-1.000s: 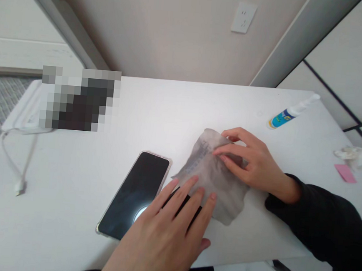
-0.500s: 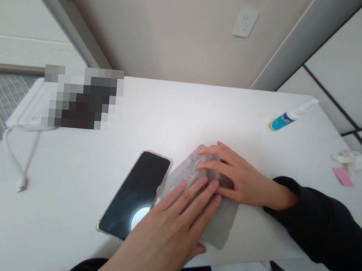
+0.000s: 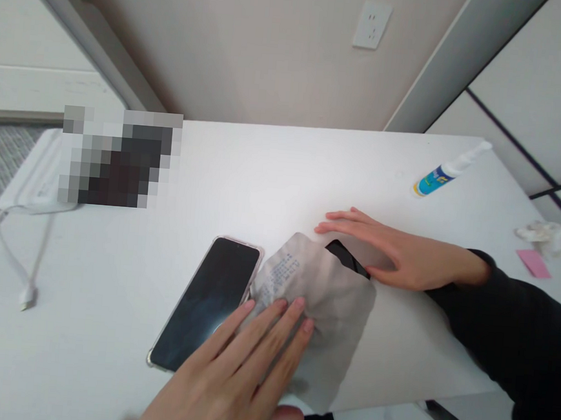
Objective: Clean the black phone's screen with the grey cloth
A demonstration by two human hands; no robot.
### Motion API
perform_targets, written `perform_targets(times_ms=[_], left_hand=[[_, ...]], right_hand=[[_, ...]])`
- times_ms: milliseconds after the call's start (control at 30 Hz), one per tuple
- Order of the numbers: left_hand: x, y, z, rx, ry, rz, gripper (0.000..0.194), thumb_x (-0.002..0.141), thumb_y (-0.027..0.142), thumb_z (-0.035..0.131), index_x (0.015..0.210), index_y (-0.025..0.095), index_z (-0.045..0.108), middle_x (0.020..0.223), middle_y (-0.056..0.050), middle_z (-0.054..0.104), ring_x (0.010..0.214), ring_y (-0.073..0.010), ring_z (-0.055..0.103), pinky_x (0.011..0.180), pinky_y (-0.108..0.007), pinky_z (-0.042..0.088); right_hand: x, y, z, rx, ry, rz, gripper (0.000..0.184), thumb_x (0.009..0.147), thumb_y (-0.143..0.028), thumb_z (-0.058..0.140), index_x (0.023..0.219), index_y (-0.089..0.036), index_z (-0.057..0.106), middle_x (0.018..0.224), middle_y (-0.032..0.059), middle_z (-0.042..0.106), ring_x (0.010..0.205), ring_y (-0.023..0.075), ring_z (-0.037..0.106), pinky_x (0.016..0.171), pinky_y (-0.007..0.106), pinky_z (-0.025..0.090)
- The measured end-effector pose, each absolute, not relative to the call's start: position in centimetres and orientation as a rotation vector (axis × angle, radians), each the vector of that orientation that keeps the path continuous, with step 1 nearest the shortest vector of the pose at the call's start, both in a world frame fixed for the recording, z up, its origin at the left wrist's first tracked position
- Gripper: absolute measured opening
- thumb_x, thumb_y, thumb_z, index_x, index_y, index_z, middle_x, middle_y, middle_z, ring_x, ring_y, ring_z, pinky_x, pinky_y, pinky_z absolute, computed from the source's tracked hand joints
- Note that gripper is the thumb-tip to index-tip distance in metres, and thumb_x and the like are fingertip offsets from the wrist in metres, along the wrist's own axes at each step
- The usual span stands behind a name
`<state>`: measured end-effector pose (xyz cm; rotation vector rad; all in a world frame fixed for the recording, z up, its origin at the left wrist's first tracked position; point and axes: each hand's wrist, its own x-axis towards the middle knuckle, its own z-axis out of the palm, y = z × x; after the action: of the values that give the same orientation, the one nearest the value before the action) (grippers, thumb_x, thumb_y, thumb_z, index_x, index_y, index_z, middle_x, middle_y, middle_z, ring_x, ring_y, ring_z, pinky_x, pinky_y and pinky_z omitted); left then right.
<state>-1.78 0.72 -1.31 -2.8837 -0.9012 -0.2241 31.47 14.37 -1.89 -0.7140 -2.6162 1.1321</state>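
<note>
A thin grey cloth (image 3: 338,311) with small blue print lies rumpled near the table's front. My left hand (image 3: 236,368) rests on it, fingers stretched out and pressing lightly. From under the cloth's upper right edge shows the corner of a flat, glossy black object (image 3: 348,258); the rest of it is covered. My right hand (image 3: 398,251) is open beside that corner, its thumb tip close to the edge and the other fingers reaching beyond it. To the left, a smartphone (image 3: 200,301) in a clear case lies screen up, partly behind my left hand.
A blue-and-white spray bottle (image 3: 433,180) lies toward the back right. At the right edge are a pink slip (image 3: 533,263) and crumpled tissue (image 3: 548,237). A white cable (image 3: 29,290) and a pixelated patch are on the left. Behind the white table (image 3: 264,176) rises a wall.
My right hand has come off the cloth and moved right, fingers opening. The black corner is now exposed. My left hand has slid down and left, and the cloth has shifted toward me.
</note>
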Motion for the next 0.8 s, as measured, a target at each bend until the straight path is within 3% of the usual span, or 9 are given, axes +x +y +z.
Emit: perform_targets(times_ms=[167, 333, 433, 567, 667, 800], left_hand=[[0.6, 2.2, -1.0, -2.985, -0.904, -0.199, 0.065, 0.113, 0.060, 0.029, 0.151, 0.015, 0.056, 0.163, -0.006, 0.052, 0.144, -0.0187, 0.058, 0.115, -0.038, 0.048], [2.8, 3.0, -1.8, -2.956, -0.954, -0.104, 0.090, 0.100, 0.073, 0.053, 0.158, 0.005, 0.043, 0.171, -0.017, 0.036, 0.153, -0.0266, 0.049, 0.121, -0.042, 0.048], [3.7, 3.4, -2.3, -2.906, -0.946, -0.088, 0.109, 0.093, 0.081, 0.058, 0.163, 0.002, 0.032, 0.173, -0.018, 0.031, 0.157, -0.0287, 0.043, 0.124, -0.043, 0.047], [3.9, 3.8, -2.4, -2.936, -0.909, -0.116, 0.113, 0.091, 0.086, 0.055, 0.165, 0.003, 0.031, 0.173, -0.016, 0.030, 0.158, -0.0286, 0.041, 0.124, -0.042, 0.047], [3.0, 3.6, -1.9, -2.946, -0.915, -0.111, 0.112, 0.090, 0.086, 0.054, 0.165, 0.006, 0.032, 0.173, -0.014, 0.030, 0.156, -0.0265, 0.044, 0.121, -0.041, 0.050], [0.6, 2.6, -1.4, -2.943, -0.848, -0.025, 0.110, 0.088, 0.083, 0.064, 0.162, 0.006, 0.039, 0.168, -0.016, 0.038, 0.147, -0.0272, 0.056, 0.110, -0.042, 0.059]], right_hand=[[31.4, 13.9, -1.3, -0.723, -2.703, 1.156, 0.080, 0.104, -0.030, 0.066, 0.172, -0.035, 0.023, 0.174, 0.0036, 0.033, 0.165, 0.0279, 0.014, 0.134, 0.060, 0.006], [31.5, 13.9, -1.3, -0.703, -2.729, 1.133, 0.087, 0.100, -0.023, 0.069, 0.172, -0.035, 0.021, 0.175, 0.0046, 0.031, 0.165, 0.0281, 0.012, 0.134, 0.060, 0.006], [31.5, 13.9, -1.4, -0.684, -2.746, 1.123, 0.086, 0.102, -0.025, 0.067, 0.173, -0.035, 0.018, 0.175, 0.0045, 0.029, 0.165, 0.0278, 0.011, 0.134, 0.059, 0.008], [31.6, 13.8, -1.4, -0.664, -2.778, 1.113, 0.090, 0.102, -0.022, 0.064, 0.174, -0.032, 0.010, 0.177, 0.0060, 0.023, 0.166, 0.0269, 0.005, 0.134, 0.060, 0.005], [31.7, 13.6, -1.5, -0.671, -2.795, 1.114, 0.100, 0.101, -0.032, 0.073, 0.174, -0.030, 0.006, 0.178, 0.0090, 0.020, 0.166, 0.0280, 0.002, 0.135, 0.059, 0.005], [31.4, 13.4, -1.6, -0.731, -2.772, 1.090, 0.108, 0.092, -0.033, 0.085, 0.173, -0.024, 0.014, 0.176, 0.0155, 0.024, 0.166, 0.0301, 0.007, 0.135, 0.059, 0.008]])
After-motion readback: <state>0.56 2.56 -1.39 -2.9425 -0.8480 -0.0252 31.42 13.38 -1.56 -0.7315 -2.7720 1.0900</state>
